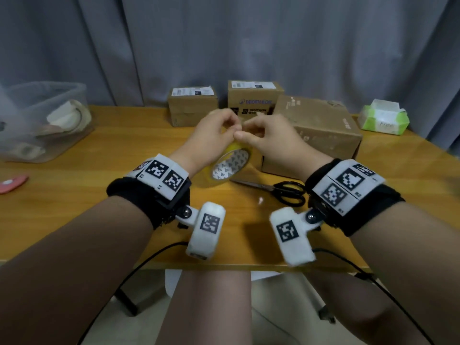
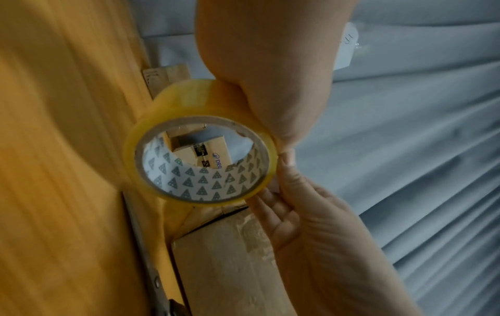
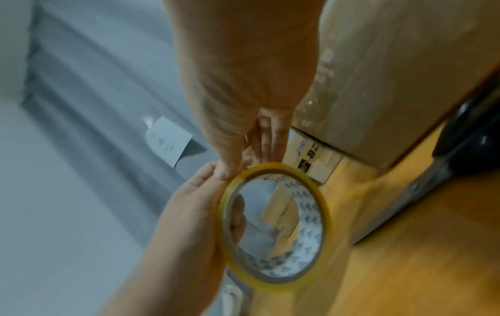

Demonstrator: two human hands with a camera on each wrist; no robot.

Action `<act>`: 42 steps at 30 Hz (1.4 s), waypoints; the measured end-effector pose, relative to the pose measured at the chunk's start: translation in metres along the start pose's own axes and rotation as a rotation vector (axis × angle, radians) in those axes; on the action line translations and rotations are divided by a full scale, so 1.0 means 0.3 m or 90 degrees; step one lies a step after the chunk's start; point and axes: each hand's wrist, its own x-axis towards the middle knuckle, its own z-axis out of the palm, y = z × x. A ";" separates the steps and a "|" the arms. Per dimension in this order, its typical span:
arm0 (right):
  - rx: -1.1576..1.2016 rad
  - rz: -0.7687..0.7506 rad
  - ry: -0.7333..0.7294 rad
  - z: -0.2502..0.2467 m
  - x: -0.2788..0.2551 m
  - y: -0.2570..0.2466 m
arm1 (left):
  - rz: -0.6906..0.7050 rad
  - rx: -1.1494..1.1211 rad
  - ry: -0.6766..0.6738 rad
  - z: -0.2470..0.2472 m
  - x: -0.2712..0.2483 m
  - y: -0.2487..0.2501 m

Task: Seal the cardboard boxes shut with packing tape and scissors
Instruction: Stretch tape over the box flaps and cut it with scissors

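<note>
So both hands are up over the middle of the desk (image 1: 74,195) working the tape roll (image 1: 230,165); the left hand (image 1: 211,135) has its fingers curled round the roll's rim and holds it clear of the desk, and the right hand (image 1: 271,143) is pinched right at the roll's top edge, thumb against fingertips, looks like it's picking for the loose end; can't actually tell whether any tape has lifted yet, it's clear stuff and a bit blurry.

Step-wise I'd call this the very start: finding the tape end, nothing pulled out yet as far as I can see. The big box (image 1: 316,135) sits just right of the hands; two smaller boxes (image 1: 193,105) (image 1: 254,98) stand at the far edge by the curtain (image 1: 249,33); scissors (image 1: 276,191) lie flat on the desk, near side of the big box, untouched.

Next move, my guess: get a nail under the end, peel a strip long enough to span a box seam while the left keeps the roll from spinning, then lay it down and reach for the scissors; main risk is the tape folding back on itself.
</note>
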 end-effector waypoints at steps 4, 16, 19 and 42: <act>0.110 0.083 0.061 0.029 0.047 0.014 | 0.044 0.071 -0.014 -0.020 -0.003 -0.002; 0.015 0.034 0.184 0.043 0.039 -0.033 | -0.127 -0.044 -0.069 -0.052 -0.014 -0.040; 0.047 0.043 0.208 0.017 0.049 -0.028 | -0.089 -0.088 -0.066 -0.067 -0.007 -0.032; 0.051 -0.009 0.193 0.005 0.044 -0.012 | -0.056 -0.014 0.145 0.001 -0.002 0.018</act>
